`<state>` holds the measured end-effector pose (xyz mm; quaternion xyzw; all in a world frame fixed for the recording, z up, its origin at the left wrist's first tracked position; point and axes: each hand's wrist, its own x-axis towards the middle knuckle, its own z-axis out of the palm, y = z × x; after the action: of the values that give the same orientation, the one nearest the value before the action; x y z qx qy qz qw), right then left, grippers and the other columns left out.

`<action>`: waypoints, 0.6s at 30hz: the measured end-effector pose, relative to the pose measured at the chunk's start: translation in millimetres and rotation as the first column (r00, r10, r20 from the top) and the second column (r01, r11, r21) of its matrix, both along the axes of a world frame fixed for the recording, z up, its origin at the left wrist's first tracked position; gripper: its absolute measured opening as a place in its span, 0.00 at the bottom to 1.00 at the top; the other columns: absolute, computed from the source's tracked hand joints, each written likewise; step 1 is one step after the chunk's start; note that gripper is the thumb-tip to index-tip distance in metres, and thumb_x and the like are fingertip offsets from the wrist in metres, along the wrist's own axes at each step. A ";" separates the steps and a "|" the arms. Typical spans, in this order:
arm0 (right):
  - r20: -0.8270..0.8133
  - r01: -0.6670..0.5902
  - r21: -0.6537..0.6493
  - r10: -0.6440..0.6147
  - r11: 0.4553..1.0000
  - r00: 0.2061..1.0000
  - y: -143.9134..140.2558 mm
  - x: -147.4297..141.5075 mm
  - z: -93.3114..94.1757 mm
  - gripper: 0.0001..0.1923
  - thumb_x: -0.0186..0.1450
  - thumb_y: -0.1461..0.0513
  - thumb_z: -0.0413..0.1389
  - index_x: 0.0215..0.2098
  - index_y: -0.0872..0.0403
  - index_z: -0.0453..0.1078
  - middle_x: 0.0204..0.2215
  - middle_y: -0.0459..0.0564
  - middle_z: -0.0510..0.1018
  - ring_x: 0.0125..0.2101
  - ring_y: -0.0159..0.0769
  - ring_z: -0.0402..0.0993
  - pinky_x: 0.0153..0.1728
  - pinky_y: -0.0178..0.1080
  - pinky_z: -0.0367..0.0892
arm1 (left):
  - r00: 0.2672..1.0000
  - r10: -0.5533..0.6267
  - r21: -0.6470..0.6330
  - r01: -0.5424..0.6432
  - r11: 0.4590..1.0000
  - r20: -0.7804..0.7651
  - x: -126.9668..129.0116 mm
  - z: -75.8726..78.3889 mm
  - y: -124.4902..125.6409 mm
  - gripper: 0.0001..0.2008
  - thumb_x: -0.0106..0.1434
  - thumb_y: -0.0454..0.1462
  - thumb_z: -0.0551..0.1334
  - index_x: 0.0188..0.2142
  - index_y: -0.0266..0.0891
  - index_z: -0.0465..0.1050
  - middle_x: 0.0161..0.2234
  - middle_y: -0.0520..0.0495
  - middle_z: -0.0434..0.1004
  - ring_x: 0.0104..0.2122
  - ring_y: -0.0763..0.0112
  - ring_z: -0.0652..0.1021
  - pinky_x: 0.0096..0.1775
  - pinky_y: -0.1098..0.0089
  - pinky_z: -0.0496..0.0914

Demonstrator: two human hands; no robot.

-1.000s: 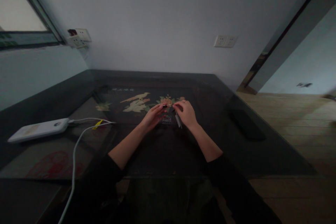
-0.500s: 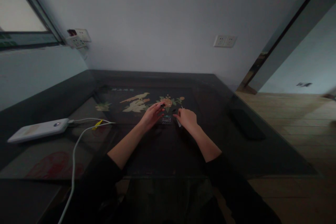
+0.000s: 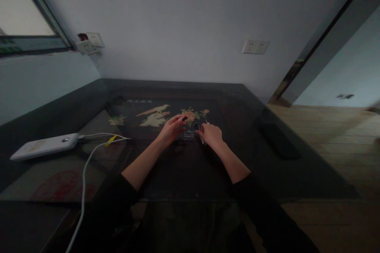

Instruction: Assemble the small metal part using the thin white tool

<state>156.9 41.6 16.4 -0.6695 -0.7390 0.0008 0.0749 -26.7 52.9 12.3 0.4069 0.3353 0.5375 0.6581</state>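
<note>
My left hand [image 3: 172, 129] pinches a small black piece [image 3: 184, 118] between thumb and fingertips. My right hand [image 3: 211, 133] is closed, and a thin pale strip [image 3: 202, 140] shows below its fingers. A short white end sticks out above that hand, but I cannot make out whether both belong to one thing. Just off the right fingertips is another small dark piece [image 3: 196, 126]; whether it is touched is unclear. Between my hands a small, shiny, clear-looking case [image 3: 189, 134] lies on the dark table [image 3: 184, 178]. What it holds is too dim to tell.
At the left lies a white power bank [image 3: 44, 147] with a white cable [image 3: 84, 182] running over the table's front edge. A dark flat object [image 3: 279, 141] lies at the right. Wall sockets [image 3: 255, 46] are behind the table.
Both hands stay nearly in place. The small dark piece by my right fingertips sits slightly lower and shows more plainly now.
</note>
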 end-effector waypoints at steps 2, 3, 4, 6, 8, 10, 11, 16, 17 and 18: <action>-0.001 0.000 -0.009 0.000 1.000 1.000 0.3 -0.1 -0.4 0.18 0.65 0.49 0.52 0.37 0.54 0.73 0.36 0.57 0.80 0.38 0.44 0.78 0.36 0.40 0.67 | 1.000 -0.001 -0.002 0.001 1.000 0.008 0.1 -0.3 0.0 0.07 0.57 0.38 0.65 0.37 0.42 0.76 0.45 0.48 0.75 0.35 0.75 0.75 0.36 0.73 0.69; -0.004 0.002 -0.012 -0.002 1.000 1.000 0.5 -0.2 -0.6 0.17 0.66 0.50 0.52 0.37 0.55 0.73 0.36 0.57 0.80 0.39 0.45 0.78 0.36 0.40 0.67 | 1.000 -0.004 0.002 0.004 1.000 0.012 0.0 -0.5 0.1 0.07 0.57 0.38 0.65 0.37 0.42 0.76 0.45 0.48 0.75 0.35 0.75 0.75 0.36 0.73 0.69; -0.008 0.004 -0.013 -0.004 1.000 1.000 0.7 -0.3 -0.8 0.16 0.66 0.52 0.53 0.37 0.55 0.73 0.36 0.57 0.80 0.39 0.45 0.78 0.36 0.40 0.67 | 1.000 -0.007 0.007 0.007 1.000 0.015 -0.2 -0.7 0.1 0.07 0.57 0.38 0.65 0.37 0.42 0.76 0.45 0.47 0.75 0.34 0.75 0.74 0.36 0.73 0.69; -0.017 0.010 -0.010 -0.010 1.000 1.000 1.3 -0.3 -1.2 0.14 0.66 0.54 0.52 0.36 0.55 0.73 0.37 0.58 0.80 0.39 0.45 0.77 0.36 0.40 0.67 | 1.000 -0.011 0.012 0.011 1.000 0.011 -0.8 -0.6 0.1 0.07 0.57 0.39 0.65 0.36 0.42 0.76 0.45 0.47 0.76 0.34 0.75 0.74 0.36 0.73 0.69; -0.028 0.023 -0.004 -0.023 1.000 0.999 2.0 0.0 -1.1 0.13 0.66 0.56 0.52 0.36 0.55 0.73 0.37 0.59 0.80 0.39 0.45 0.77 0.36 0.40 0.67 | 1.000 -0.009 0.011 0.009 1.000 0.002 -1.5 -0.2 -0.1 0.06 0.58 0.39 0.64 0.36 0.43 0.76 0.45 0.48 0.76 0.35 0.75 0.75 0.36 0.73 0.69; -0.040 0.042 0.001 -0.042 0.999 0.998 2.9 0.4 -0.6 0.13 0.66 0.55 0.51 0.36 0.55 0.73 0.37 0.58 0.80 0.38 0.45 0.78 0.35 0.40 0.67 | 1.000 -0.008 0.013 0.008 1.000 0.001 -2.0 0.2 -0.4 0.07 0.57 0.39 0.65 0.36 0.43 0.76 0.44 0.48 0.76 0.35 0.75 0.75 0.36 0.74 0.69; -0.050 0.054 0.005 -0.053 0.999 0.997 3.4 0.7 -0.1 0.13 0.66 0.55 0.50 0.36 0.55 0.72 0.37 0.57 0.80 0.38 0.45 0.78 0.34 0.39 0.66 | 1.000 -0.010 0.016 0.010 1.000 0.006 -2.2 0.3 -0.4 0.08 0.57 0.40 0.65 0.37 0.42 0.76 0.44 0.48 0.76 0.35 0.75 0.74 0.36 0.74 0.69; -0.414 0.060 0.110 -0.009 0.992 0.910 8.1 2.9 1.5 0.12 0.66 0.53 0.51 0.33 0.52 0.69 0.30 0.51 0.80 0.34 0.40 0.78 0.33 0.37 0.67 | 0.999 -0.012 0.050 0.010 0.999 0.030 -4.0 1.3 0.3 0.12 0.54 0.41 0.68 0.37 0.40 0.75 0.44 0.47 0.75 0.34 0.77 0.74 0.36 0.75 0.69; -0.533 0.038 0.147 0.047 0.988 0.845 9.5 3.2 1.4 0.12 0.65 0.53 0.51 0.33 0.52 0.68 0.28 0.50 0.79 0.32 0.38 0.78 0.33 0.36 0.67 | 0.999 -0.007 0.057 0.005 0.998 0.033 -4.7 2.1 0.5 0.12 0.54 0.42 0.68 0.37 0.40 0.75 0.44 0.47 0.76 0.34 0.77 0.74 0.36 0.75 0.69; -0.645 0.013 0.177 0.106 0.984 0.757 10.8 3.3 1.1 0.12 0.65 0.53 0.51 0.34 0.53 0.66 0.26 0.49 0.79 0.30 0.37 0.77 0.32 0.35 0.68 | 0.999 -0.001 0.062 -0.002 0.998 0.039 -5.7 3.0 0.7 0.12 0.53 0.42 0.68 0.37 0.40 0.75 0.44 0.47 0.76 0.35 0.77 0.75 0.36 0.75 0.69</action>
<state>160.3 52.5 17.5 -0.5997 -0.6805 0.1721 0.3841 -32.4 53.6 15.3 0.4166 0.3059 0.5555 0.6514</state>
